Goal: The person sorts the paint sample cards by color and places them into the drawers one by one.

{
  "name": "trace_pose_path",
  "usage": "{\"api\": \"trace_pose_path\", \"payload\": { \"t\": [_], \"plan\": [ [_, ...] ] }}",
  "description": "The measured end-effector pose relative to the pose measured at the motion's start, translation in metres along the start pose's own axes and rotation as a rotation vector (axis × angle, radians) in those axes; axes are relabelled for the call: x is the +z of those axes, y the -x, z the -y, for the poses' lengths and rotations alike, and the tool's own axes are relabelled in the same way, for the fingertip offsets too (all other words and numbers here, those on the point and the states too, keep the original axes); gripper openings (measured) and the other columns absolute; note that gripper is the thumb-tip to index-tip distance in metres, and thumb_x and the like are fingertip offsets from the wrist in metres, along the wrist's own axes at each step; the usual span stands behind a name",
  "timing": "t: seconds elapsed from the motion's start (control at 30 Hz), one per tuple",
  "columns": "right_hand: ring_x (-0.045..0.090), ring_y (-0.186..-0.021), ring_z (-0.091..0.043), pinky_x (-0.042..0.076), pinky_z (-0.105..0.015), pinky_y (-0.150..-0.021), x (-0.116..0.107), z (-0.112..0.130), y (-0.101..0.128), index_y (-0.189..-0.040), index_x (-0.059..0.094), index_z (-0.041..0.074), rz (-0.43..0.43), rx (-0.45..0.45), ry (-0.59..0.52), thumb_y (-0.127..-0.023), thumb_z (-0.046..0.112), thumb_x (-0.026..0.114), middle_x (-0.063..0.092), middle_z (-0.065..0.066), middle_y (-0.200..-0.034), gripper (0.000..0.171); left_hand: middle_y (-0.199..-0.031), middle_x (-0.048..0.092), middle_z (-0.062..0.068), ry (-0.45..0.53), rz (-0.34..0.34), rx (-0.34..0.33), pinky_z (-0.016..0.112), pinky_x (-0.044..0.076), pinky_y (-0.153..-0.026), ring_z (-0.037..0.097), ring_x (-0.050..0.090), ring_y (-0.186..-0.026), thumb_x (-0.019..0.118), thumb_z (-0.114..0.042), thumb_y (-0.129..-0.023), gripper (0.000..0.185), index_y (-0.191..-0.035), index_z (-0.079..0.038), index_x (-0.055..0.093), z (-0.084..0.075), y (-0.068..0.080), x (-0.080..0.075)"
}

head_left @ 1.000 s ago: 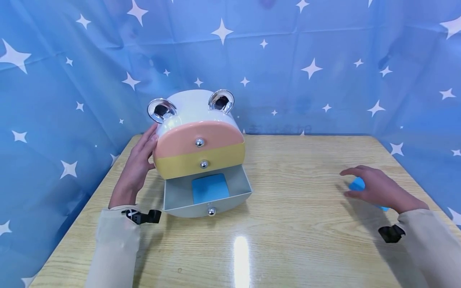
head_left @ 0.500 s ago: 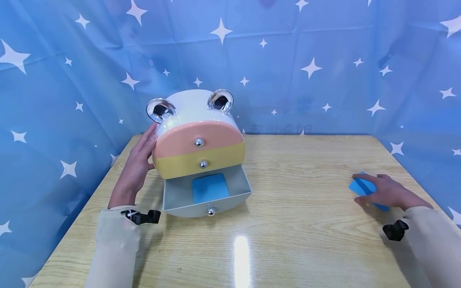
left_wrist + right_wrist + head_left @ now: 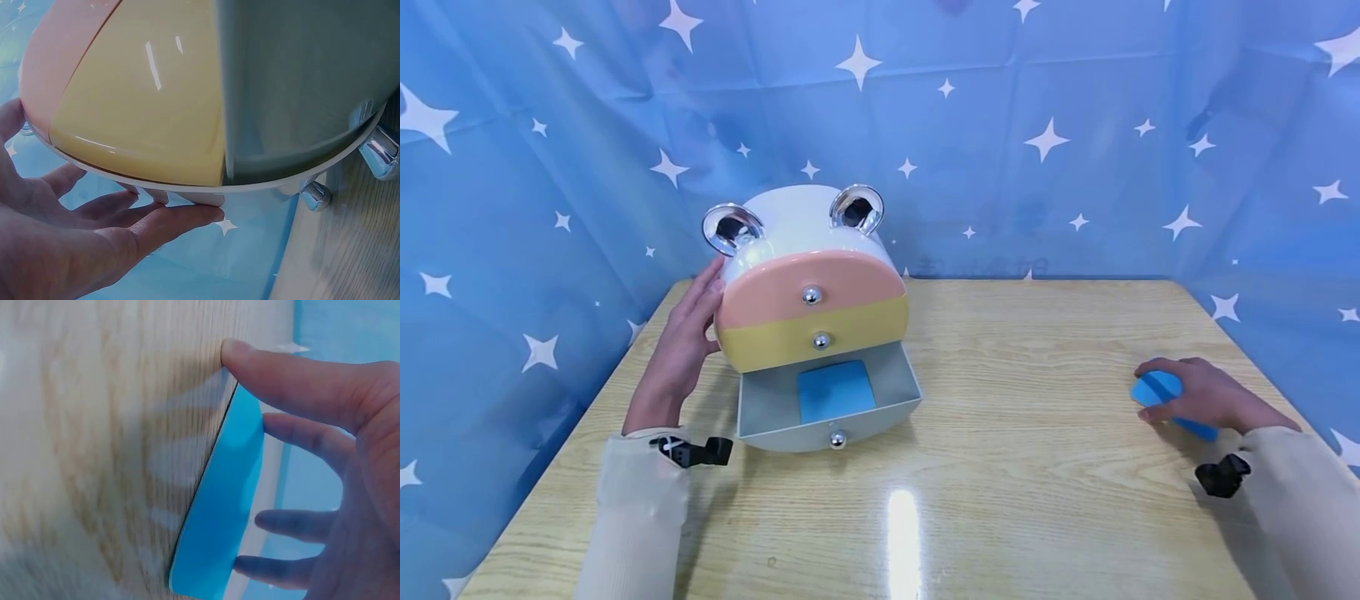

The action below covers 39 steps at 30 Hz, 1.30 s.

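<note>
A frog-shaped drawer box has a pink drawer, a yellow drawer and a grey bottom drawer pulled out. A blue card lies inside that drawer. My left hand rests its spread fingers against the box's left side; the left wrist view shows thumb and fingers along its rim. At the table's right, my right hand spans another flat blue card, thumb at one edge and fingertips at the opposite edge, close over the wood.
A wooden table bears the box at left and the second card at right. A blue star-patterned curtain hangs behind and along both sides. Small silver feet support the box.
My right hand has come down over the right-hand card, its thumb and fingers now at the edges, and the card has shifted slightly. The left hand stays against the box.
</note>
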State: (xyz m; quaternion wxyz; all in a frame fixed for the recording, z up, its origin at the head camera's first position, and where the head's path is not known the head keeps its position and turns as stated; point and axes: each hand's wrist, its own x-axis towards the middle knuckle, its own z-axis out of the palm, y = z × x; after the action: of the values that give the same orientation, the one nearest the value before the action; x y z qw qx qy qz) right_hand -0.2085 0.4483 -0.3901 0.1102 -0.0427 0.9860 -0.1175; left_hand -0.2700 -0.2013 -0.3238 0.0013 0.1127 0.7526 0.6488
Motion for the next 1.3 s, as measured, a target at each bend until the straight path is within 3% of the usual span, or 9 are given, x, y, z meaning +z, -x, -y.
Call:
{"api": "trace_pose_path", "payload": {
  "t": [0.23,0.43,0.87,1.3],
  "plan": [
    [0.047,-0.108,-0.058,0.05,-0.061,-0.076,0.001,-0.01,0.003,-0.134,0.051,0.002,-0.04,-0.034,-0.006,-0.073,0.032,0.087,0.043,-0.046,-0.129,0.076,-0.171,0.012,0.001,0.005,0.0,-0.009,0.074,0.029,-0.111,0.032,0.016,-0.157,0.036,-0.053,-0.105,0.06,-0.16,-0.041,0.017,-0.001,0.0,-0.001],
    [0.053,-0.103,-0.053,0.051,-0.054,-0.073,0.0,-0.013,0.006,-0.135,0.049,0.005,-0.029,-0.048,-0.028,-0.072,0.033,0.088,0.047,-0.044,-0.127,0.08,-0.17,0.013,-0.001,0.014,0.002,-0.007,0.072,0.031,-0.11,0.03,0.017,-0.157,0.036,-0.053,-0.105,0.06,-0.16,-0.041,0.016,-0.002,0.0,-0.001],
    [0.049,-0.105,-0.055,0.05,-0.058,-0.072,0.002,0.004,0.015,-0.138,0.047,0.007,-0.048,-0.086,-0.064,-0.074,0.032,0.088,0.042,-0.042,-0.128,0.08,-0.171,0.011,-0.001,0.017,-0.005,-0.018,0.074,0.028,-0.112,0.03,0.015,-0.158,0.035,-0.052,-0.106,0.059,-0.16,-0.041,0.016,-0.001,0.001,-0.001],
    [0.053,-0.109,-0.053,0.051,-0.055,-0.073,0.002,0.023,0.017,-0.14,0.049,0.011,-0.108,-0.154,-0.021,-0.075,0.035,0.087,0.048,-0.038,-0.13,0.079,-0.17,0.012,0.0,0.047,-0.004,-0.018,0.074,0.026,-0.112,0.03,0.014,-0.158,0.037,-0.052,-0.105,0.06,-0.16,-0.04,0.017,0.0,0.002,-0.001]
  ]
}}
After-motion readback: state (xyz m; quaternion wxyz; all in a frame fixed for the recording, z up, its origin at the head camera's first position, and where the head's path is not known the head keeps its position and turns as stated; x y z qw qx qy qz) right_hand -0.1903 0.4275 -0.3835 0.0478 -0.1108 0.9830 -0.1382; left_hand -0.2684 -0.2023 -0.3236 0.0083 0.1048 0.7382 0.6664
